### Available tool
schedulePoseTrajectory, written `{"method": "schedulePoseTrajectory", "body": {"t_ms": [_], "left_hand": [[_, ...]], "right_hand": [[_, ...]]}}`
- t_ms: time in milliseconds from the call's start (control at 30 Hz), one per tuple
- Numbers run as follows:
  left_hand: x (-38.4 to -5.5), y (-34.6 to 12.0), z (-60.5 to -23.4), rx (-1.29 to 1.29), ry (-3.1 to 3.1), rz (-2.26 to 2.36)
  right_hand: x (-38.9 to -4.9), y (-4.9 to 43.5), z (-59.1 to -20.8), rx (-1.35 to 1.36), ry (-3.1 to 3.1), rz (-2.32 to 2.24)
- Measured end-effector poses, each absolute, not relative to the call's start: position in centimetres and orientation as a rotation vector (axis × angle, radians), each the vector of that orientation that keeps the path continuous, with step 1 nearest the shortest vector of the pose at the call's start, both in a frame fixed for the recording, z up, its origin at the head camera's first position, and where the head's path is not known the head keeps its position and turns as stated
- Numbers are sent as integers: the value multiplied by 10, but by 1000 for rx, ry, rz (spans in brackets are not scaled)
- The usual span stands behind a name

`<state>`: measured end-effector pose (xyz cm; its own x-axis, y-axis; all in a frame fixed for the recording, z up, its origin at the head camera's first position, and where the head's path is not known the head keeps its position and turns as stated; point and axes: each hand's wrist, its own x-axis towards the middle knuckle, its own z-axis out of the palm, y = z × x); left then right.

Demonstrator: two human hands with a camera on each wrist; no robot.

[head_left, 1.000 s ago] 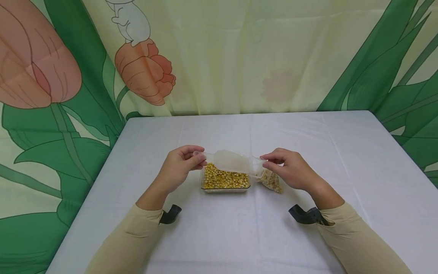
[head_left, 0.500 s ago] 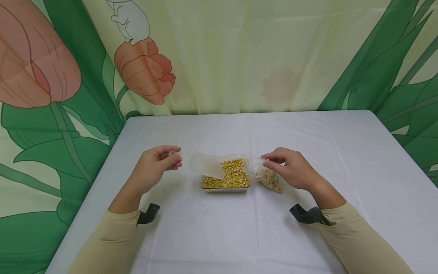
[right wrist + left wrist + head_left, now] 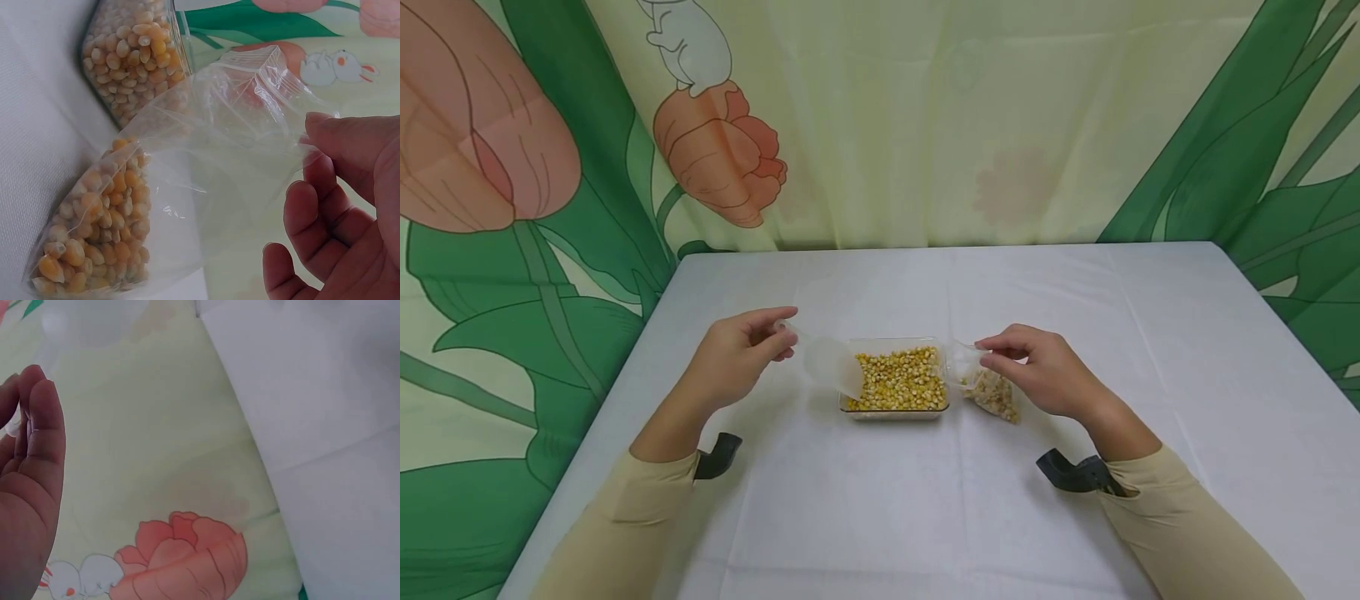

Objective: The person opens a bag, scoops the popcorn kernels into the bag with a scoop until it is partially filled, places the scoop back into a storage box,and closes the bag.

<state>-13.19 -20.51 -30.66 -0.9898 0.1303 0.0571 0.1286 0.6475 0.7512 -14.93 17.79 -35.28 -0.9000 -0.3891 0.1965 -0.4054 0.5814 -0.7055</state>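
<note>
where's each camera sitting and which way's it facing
Head: head-worn, facing forward and down at the container; left hand, right hand, sleeves show.
Left wrist: worn there, facing curtain, table and scoop; left hand shows.
Right wrist: worn there, facing the bag and container; right hand shows.
Shared by head and right wrist: bag, container.

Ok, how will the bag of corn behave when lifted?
Likely floppy: the bag looks thin, creased and see-through. Weight should sit low and may shift, since loose kernels gather at the end away from the right hand. Could slip, as the bag looks shiny and is pinched only near its edge.
</note>
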Motion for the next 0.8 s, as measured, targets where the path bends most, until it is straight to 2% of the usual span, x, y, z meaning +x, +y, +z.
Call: {"method": "schedulePoseTrajectory", "body": {"t_ms": [400, 800], "left_hand": [[-137, -187, -310, 379, 2863, 1118], [-144, -188, -326, 226, 2726, 1257]], "right_hand": [[-148, 176, -353, 710, -2767, 1250], [-150, 176, -355, 703, -2787, 1232]]}}
